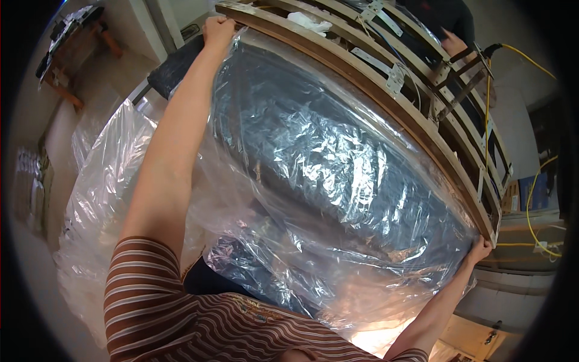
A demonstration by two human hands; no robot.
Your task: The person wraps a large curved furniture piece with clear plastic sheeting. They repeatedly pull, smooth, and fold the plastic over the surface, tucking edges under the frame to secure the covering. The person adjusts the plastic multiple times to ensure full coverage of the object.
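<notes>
A large clear plastic sheet (338, 253) hangs wrinkled over a dark upholstered piece (289, 102) in front of me and bunches up at the left. My left hand (218, 30) is closed on the sheet's edge at the far left corner of a wooden frame (344, 64). At the frame's near right corner, my right hand (480, 248) is also closed, with the plastic gathered at its fingers. Whether either hand grips the wood too is hard to tell.
Metal brackets (395, 78), slats and cables line the frame's open underside, with a white crumpled piece (309, 23) on it. Behind it another person's hand (453, 43) shows. A yellow cord (531, 205) hangs at the right; a wooden stand (60, 84) is far left.
</notes>
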